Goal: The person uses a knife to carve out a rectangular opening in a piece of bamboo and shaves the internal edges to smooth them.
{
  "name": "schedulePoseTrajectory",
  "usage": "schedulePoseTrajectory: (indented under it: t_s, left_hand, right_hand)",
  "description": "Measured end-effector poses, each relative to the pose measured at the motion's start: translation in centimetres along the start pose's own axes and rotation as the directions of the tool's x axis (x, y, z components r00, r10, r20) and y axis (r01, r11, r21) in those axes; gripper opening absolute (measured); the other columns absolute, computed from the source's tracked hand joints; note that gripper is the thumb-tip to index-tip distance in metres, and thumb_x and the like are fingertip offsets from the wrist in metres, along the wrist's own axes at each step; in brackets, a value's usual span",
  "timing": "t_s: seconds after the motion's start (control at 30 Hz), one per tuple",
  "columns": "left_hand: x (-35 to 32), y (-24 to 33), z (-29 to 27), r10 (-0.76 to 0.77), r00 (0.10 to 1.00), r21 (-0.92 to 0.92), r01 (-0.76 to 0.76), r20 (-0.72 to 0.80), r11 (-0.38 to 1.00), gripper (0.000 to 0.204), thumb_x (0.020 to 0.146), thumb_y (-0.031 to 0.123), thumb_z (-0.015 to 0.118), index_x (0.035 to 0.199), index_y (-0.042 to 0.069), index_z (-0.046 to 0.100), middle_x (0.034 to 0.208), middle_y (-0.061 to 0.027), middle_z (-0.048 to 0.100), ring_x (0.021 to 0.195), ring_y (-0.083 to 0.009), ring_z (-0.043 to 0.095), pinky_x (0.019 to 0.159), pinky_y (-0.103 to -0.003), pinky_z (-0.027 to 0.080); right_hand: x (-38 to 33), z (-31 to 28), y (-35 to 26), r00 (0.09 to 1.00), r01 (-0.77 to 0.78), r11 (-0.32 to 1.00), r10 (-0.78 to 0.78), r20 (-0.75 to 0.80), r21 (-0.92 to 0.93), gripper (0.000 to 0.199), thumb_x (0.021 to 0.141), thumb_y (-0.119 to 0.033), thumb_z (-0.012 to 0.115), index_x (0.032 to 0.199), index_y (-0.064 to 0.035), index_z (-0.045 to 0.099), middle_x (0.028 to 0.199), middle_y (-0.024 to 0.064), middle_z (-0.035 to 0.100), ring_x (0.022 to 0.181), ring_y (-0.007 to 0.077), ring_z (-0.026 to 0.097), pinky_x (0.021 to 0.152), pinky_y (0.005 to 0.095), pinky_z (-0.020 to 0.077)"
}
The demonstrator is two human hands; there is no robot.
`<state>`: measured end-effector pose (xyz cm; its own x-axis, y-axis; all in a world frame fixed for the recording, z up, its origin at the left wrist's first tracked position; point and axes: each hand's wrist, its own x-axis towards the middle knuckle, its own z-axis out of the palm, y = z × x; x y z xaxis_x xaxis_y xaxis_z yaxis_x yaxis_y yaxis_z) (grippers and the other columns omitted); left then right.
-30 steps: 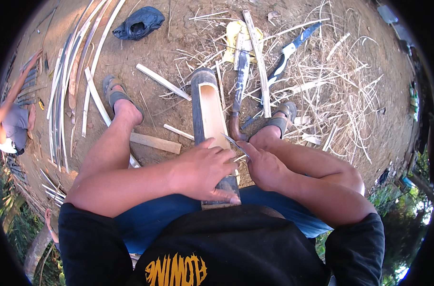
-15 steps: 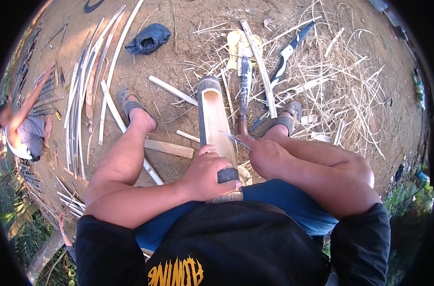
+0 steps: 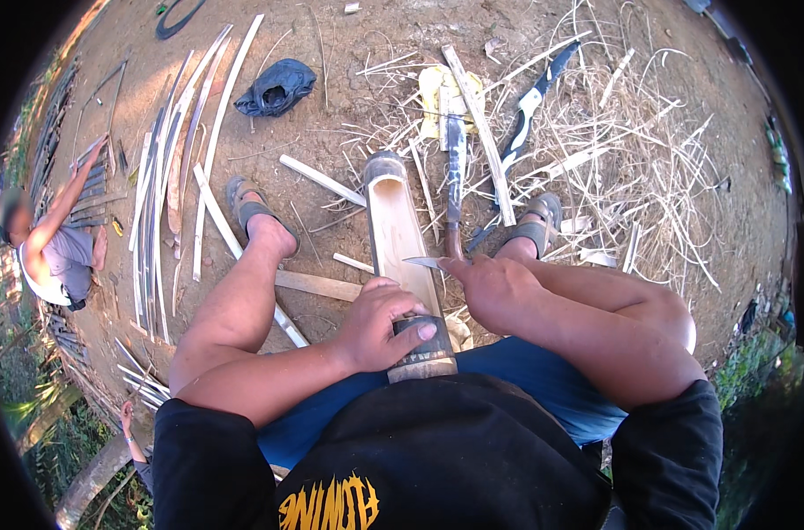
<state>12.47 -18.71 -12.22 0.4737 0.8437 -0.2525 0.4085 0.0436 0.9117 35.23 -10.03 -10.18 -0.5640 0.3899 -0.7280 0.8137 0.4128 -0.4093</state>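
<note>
A thick bamboo tube, cut open lengthwise along its top, lies between my legs with its near end against my lap. Its pale hollow faces up. Around its dark near end my left hand is closed, thumb across the top. My right hand grips a small knife. The handle is hidden in the fist; the blade points left, over the tube's right edge. Whether the blade touches the bamboo I cannot tell.
Past the tube lie a machete-like tool, a black-and-white sheath, a yellow bag and tangled shavings. Long bamboo strips and a black plastic bag lie left. Another person crouches far left.
My left hand has shifted on the bamboo tube, uncovering more of its near end. The knife blade has turned from slanting to nearly level and sits slightly lower in view.
</note>
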Motion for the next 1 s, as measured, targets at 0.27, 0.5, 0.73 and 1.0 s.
schedulePoseTrajectory:
  t_s: [0.27, 0.5, 0.73, 1.0]
  left_hand:
    - [0.9, 0.4, -2.2, 0.060, 0.968, 0.388, -0.154, 0.243, 0.908, 0.086, 0.096, 0.065, 0.048, 0.146, -0.005, 0.047, 0.154, -0.0276, 0.041, 0.146, -0.0413, 0.038, 0.119, -0.058, 0.028]
    - [1.0, 1.0, -2.2, -0.021, 0.946, 0.476, -0.144, 0.325, 0.867, 0.104, 0.094, 0.076, 0.041, 0.152, -0.010, 0.035, 0.160, -0.0286, 0.034, 0.154, -0.0386, 0.027, 0.124, -0.058, 0.018]
    - [1.2, 0.9, -2.2, -0.031, 0.937, 0.491, -0.154, 0.347, 0.858, 0.113, 0.090, 0.082, 0.043, 0.151, -0.012, 0.034, 0.159, -0.0297, 0.035, 0.154, -0.0390, 0.027, 0.125, -0.058, 0.017]
    - [1.8, 0.6, -2.2, -0.052, 0.926, 0.528, -0.166, 0.374, 0.833, 0.118, 0.089, 0.087, 0.034, 0.151, -0.013, 0.034, 0.160, -0.0297, 0.034, 0.155, -0.0367, 0.026, 0.126, -0.056, 0.016]
  right_hand:
    - [-0.9, -0.3, -0.1, 0.993, 0.071, 0.997, -0.072, -0.089, -0.008, 0.057, 0.089, -0.007, 0.061, 0.145, -0.0045, 0.049, 0.112, 0.0246, 0.068, 0.093, 0.0365, 0.074, 0.073, 0.0442, 0.0608]
    - [-1.0, -1.1, -0.7, 1.000, 0.018, 0.998, -0.019, -0.011, -0.060, 0.055, 0.092, -0.008, 0.059, 0.146, -0.0039, 0.048, 0.112, 0.0243, 0.068, 0.090, 0.0349, 0.075, 0.070, 0.0430, 0.0613]
    - [-0.7, -0.9, -1.1, 1.000, -0.009, 0.995, 0.010, 0.012, -0.100, 0.055, 0.096, -0.010, 0.055, 0.149, -0.0045, 0.045, 0.113, 0.0240, 0.067, 0.089, 0.0344, 0.075, 0.069, 0.0421, 0.0617]
    - [-0.3, 0.4, -0.7, 0.996, 0.013, 0.993, -0.023, -0.089, -0.115, 0.055, 0.096, -0.011, 0.054, 0.150, -0.0050, 0.045, 0.110, 0.0228, 0.067, 0.086, 0.0341, 0.075, 0.066, 0.0421, 0.0615]
